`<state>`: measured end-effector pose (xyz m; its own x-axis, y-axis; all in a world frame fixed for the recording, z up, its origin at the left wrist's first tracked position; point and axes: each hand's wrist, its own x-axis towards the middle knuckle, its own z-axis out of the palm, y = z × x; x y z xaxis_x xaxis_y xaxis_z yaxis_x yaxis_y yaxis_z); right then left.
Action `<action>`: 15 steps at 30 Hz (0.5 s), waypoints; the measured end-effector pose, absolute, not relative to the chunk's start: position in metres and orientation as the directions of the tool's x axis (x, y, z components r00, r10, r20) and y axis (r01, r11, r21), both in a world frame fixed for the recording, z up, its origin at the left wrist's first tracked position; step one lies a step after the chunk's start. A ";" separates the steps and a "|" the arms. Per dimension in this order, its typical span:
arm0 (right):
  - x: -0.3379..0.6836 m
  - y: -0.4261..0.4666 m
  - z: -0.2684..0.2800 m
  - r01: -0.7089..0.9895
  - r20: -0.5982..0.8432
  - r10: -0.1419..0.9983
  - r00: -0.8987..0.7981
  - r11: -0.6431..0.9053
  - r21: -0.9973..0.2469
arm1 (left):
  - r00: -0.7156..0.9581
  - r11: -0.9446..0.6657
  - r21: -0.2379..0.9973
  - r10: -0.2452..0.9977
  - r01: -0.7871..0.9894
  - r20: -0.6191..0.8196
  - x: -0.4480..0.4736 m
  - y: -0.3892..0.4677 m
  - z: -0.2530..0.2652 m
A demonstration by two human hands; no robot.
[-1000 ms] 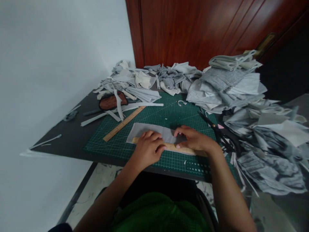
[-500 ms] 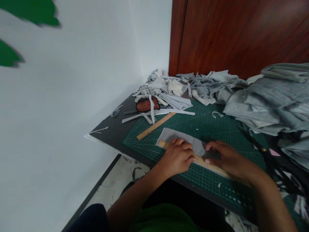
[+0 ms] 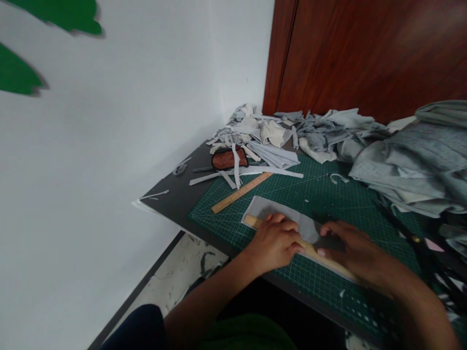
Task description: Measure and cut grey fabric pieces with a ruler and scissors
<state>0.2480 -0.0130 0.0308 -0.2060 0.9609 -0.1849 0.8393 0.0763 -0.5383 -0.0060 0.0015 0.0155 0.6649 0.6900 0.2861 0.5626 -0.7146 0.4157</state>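
A wooden ruler (image 3: 252, 221) lies lengthwise along a folded piece of grey cloth (image 3: 286, 211) on a green cutting mat (image 3: 233, 226). My left hand (image 3: 279, 240) presses down on the ruler and cloth, its fingers curled over the ruler and the thumb along its near side. To the right, my right hand (image 3: 352, 248) hovers over the other end of the cloth. Its thumb reaches the ruler, while the index finger is spread away from it. The ruler's right end is hidden under my right hand and wrist.
A second wooden ruler (image 3: 241, 193) and a brown, dark-edged pad (image 3: 224, 159) lie farther back among pale cloth strips (image 3: 251, 170). Fabric scraps (image 3: 273, 131) are heaped along the back. Grey cloth (image 3: 404, 155) is piled at right, near black scissors (image 3: 416, 239). A white wall (image 3: 109, 160) borders the left.
The whole view has shifted slightly, so the table things appear a little farther right. Both hands stay at nearly the same places on the cloth and ruler.
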 end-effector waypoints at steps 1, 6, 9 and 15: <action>0.248 -0.013 0.031 0.842 -0.186 0.960 -0.210 0.081 -0.534 | 0.667 -0.712 0.420 0.691 0.562 0.280 -0.006 0.002 0.016; 0.250 -0.014 0.031 0.845 -0.173 0.954 -0.244 0.122 -0.520 | 0.665 -0.704 0.431 0.697 0.564 0.269 -0.006 0.002 0.015; 0.248 -0.015 0.032 0.849 -0.180 0.955 -0.235 0.111 -0.516 | 0.659 -0.701 0.438 0.700 0.562 0.276 -0.006 0.001 0.016; 0.245 -0.016 0.038 0.855 -0.200 0.956 -0.216 0.087 -0.511 | 0.659 -0.701 0.422 0.703 0.575 0.270 -0.005 0.000 0.022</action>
